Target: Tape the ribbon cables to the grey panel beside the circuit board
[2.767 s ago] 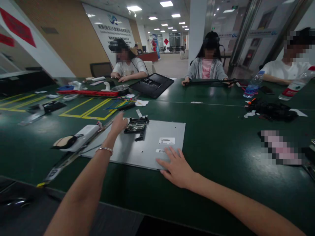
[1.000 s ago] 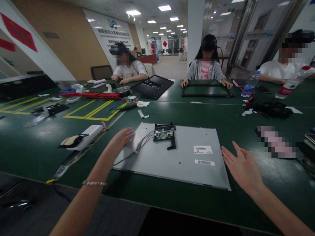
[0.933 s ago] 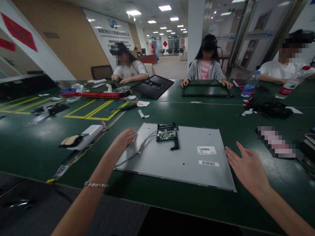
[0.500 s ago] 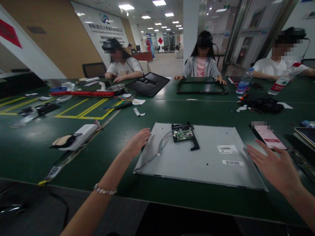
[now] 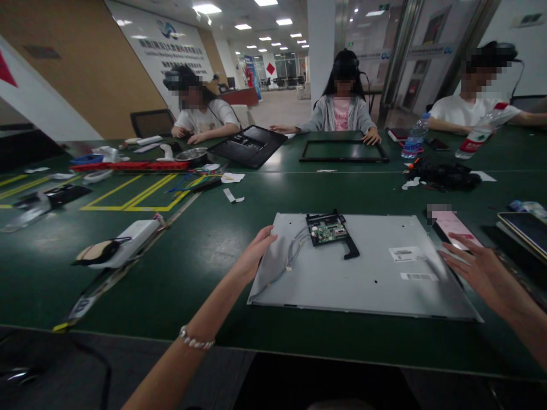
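Note:
A flat grey metal-backed display panel (image 5: 325, 285) lies on the green table in front of me. On its back sits a small green circuit board (image 5: 330, 231) in a black bracket (image 5: 351, 248), with thin grey cables (image 5: 294, 250) running toward the left edge. My left hand (image 5: 258, 250) grips the panel's left edge, its fingertips partly hidden. Beside the right edge, my right hand (image 5: 482, 270) is open with its fingers spread; whether it touches the panel I cannot tell.
A phone (image 5: 455, 228) lies beyond my right hand. Farther off are a black frame (image 5: 344, 160), a black cover (image 5: 252, 145), bottles (image 5: 414, 136) and a black bundle (image 5: 444, 173). A white device (image 5: 128, 242) lies left. Several people sit opposite.
The panel has shifted right along the table, and my left hand has closed on its left edge. The person opposite has moved one hand from the black frame toward the black cover.

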A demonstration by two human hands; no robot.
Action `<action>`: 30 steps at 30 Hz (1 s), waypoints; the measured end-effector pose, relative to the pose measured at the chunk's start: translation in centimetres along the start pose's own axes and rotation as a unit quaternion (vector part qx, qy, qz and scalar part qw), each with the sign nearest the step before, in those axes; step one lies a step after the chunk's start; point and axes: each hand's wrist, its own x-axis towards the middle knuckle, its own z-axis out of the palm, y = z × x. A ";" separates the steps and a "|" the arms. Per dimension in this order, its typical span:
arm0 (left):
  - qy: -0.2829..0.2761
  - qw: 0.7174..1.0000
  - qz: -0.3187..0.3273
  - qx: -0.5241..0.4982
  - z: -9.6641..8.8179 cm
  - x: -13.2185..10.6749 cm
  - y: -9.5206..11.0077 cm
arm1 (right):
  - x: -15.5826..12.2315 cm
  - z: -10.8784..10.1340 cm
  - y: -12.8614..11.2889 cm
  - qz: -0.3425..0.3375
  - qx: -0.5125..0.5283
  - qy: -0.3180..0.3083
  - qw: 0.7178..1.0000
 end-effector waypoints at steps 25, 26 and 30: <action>0.023 0.913 0.157 0.376 1.9 1.6 -1.5 | 1.9 0.8 1.5 -0.067 -0.178 -0.046 0.981; 0.000 0.903 0.173 0.394 2.3 1.9 -1.1 | 2.0 1.1 1.4 -0.105 -0.204 -0.044 0.972; -0.119 0.875 0.232 0.407 4.1 3.9 1.0 | 2.8 3.6 -0.3 -0.199 -0.226 -0.109 0.947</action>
